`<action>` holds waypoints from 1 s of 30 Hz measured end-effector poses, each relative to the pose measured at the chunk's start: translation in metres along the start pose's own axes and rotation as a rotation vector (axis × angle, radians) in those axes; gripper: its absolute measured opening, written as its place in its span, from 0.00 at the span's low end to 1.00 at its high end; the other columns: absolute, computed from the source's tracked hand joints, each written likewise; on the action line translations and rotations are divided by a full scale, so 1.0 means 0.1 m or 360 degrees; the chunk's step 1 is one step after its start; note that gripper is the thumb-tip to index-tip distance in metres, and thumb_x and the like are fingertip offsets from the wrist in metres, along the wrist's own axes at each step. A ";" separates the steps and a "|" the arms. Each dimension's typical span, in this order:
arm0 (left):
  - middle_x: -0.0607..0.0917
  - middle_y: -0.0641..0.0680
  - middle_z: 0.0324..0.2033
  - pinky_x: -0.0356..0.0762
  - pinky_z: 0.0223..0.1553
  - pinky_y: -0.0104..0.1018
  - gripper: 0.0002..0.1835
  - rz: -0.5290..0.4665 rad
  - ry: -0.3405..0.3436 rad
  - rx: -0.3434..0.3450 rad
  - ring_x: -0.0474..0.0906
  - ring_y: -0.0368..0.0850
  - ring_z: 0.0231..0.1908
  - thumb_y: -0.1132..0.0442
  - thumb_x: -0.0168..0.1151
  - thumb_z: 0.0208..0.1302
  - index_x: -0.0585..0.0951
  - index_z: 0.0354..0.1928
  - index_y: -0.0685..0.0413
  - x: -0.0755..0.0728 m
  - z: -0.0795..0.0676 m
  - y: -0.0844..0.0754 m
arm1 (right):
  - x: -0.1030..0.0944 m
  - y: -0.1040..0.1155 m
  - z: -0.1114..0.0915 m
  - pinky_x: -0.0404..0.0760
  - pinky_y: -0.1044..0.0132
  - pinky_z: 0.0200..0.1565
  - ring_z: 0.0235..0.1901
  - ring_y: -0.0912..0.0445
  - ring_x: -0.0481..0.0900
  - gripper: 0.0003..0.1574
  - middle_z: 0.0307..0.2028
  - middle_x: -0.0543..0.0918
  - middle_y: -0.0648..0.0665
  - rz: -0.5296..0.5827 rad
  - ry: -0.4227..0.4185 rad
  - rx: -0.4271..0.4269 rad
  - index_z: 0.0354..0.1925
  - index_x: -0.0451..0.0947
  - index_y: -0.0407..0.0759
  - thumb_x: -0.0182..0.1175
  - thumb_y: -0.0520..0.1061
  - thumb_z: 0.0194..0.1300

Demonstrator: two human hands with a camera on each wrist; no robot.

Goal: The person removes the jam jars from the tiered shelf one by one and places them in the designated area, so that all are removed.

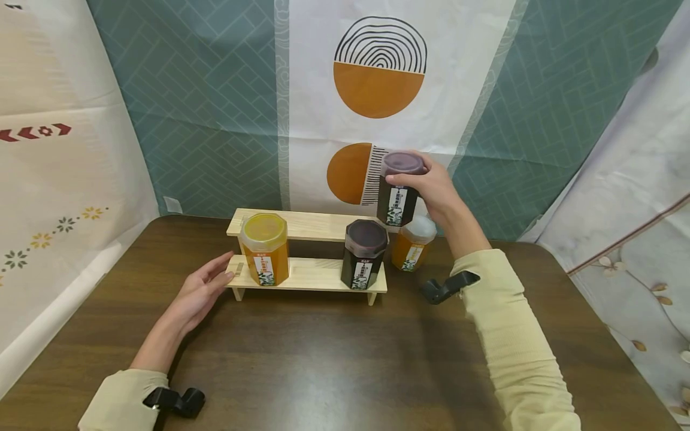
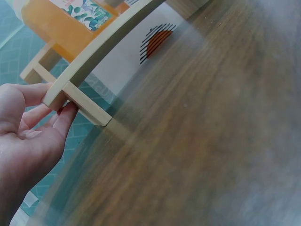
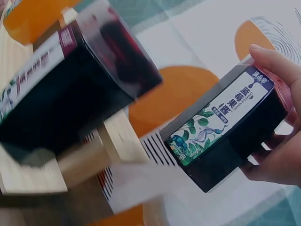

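Observation:
My right hand (image 1: 438, 187) grips a dark jam jar (image 1: 396, 200) by its lidded top, above the right end of a two-step wooden rack (image 1: 315, 272). The right wrist view shows this jar (image 3: 221, 127) tilted, its white label printed with leaves and a blue bird. At the rack's left end, my left hand (image 1: 202, 291) pinches the lower board's edge, thumb above and fingers beneath in the left wrist view. On the lower step stand an orange jar (image 1: 274, 263) with a yellow lid, at left, and another dark jar (image 1: 362, 257), at right.
A smaller orange jar (image 1: 412, 248) with a whitish lid stands on the table just right of the rack, below the held jar. The brown wooden table (image 1: 323, 365) extends in front. Patterned cloth (image 1: 215, 108) hangs behind it and on both sides.

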State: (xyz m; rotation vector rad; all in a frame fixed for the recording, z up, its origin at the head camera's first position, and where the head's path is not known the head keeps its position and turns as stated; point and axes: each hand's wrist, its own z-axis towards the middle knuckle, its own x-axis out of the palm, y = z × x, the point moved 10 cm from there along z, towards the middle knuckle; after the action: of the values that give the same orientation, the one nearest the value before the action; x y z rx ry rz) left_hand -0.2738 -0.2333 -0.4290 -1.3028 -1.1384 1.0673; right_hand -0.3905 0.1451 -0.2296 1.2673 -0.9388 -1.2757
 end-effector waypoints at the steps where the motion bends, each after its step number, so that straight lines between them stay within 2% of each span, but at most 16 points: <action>1: 0.48 0.66 0.72 0.60 0.64 0.31 0.38 -0.0005 0.0000 -0.0001 0.53 0.50 0.67 0.57 0.52 0.74 0.46 0.75 0.63 0.00 0.00 0.00 | -0.06 -0.02 -0.01 0.68 0.57 0.58 0.53 0.50 0.69 0.41 0.56 0.73 0.41 -0.0015 -0.0006 0.0014 0.67 0.67 0.46 0.69 0.39 0.57; 8: 0.47 0.67 0.72 0.62 0.62 0.28 0.38 0.0001 0.0003 0.0002 0.54 0.48 0.66 0.58 0.52 0.74 0.46 0.75 0.63 -0.01 -0.01 0.00 | -0.44 -0.10 -0.08 0.65 0.58 0.59 0.53 0.51 0.67 0.42 0.54 0.71 0.43 -0.0039 -0.0063 0.0060 0.68 0.65 0.44 0.69 0.38 0.57; 17: 0.48 0.67 0.71 0.63 0.59 0.25 0.38 -0.0015 0.0001 0.0013 0.58 0.43 0.64 0.58 0.52 0.74 0.46 0.75 0.64 0.00 0.00 -0.01 | -0.83 -0.18 -0.19 0.69 0.68 0.50 0.49 0.55 0.70 0.41 0.49 0.73 0.47 -0.0042 -0.0042 0.0034 0.66 0.66 0.43 0.69 0.34 0.56; 24: 0.47 0.66 0.72 0.58 0.65 0.33 0.38 0.0012 -0.0005 0.0003 0.52 0.51 0.68 0.57 0.52 0.74 0.46 0.75 0.63 -0.01 -0.01 -0.01 | -1.11 -0.29 -0.28 0.71 0.71 0.47 0.46 0.58 0.73 0.35 0.46 0.77 0.49 -0.0072 -0.0055 0.0008 0.59 0.71 0.46 0.69 0.31 0.55; 27: 0.48 0.66 0.71 0.60 0.63 0.30 0.38 0.0004 -0.0007 0.0013 0.54 0.48 0.66 0.57 0.52 0.74 0.46 0.75 0.63 -0.02 -0.01 -0.01 | -1.18 -0.40 -0.31 0.71 0.71 0.47 0.46 0.59 0.73 0.35 0.45 0.77 0.51 -0.0097 -0.0045 0.0037 0.60 0.70 0.45 0.68 0.31 0.56; 30: 0.49 0.66 0.70 0.65 0.57 0.23 0.37 -0.0013 -0.0007 0.0023 0.59 0.42 0.62 0.58 0.52 0.74 0.47 0.75 0.64 -0.02 -0.01 0.00 | -1.23 -0.53 -0.34 0.71 0.73 0.47 0.47 0.60 0.73 0.35 0.47 0.76 0.52 -0.0166 -0.0025 0.0060 0.61 0.69 0.47 0.68 0.33 0.58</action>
State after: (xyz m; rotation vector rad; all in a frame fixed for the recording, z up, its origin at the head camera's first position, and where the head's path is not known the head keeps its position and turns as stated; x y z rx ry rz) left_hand -0.2731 -0.2351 -0.4286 -1.2845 -1.1364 1.0710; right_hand -0.3799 0.2780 -0.2668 1.3522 -0.9217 -1.3562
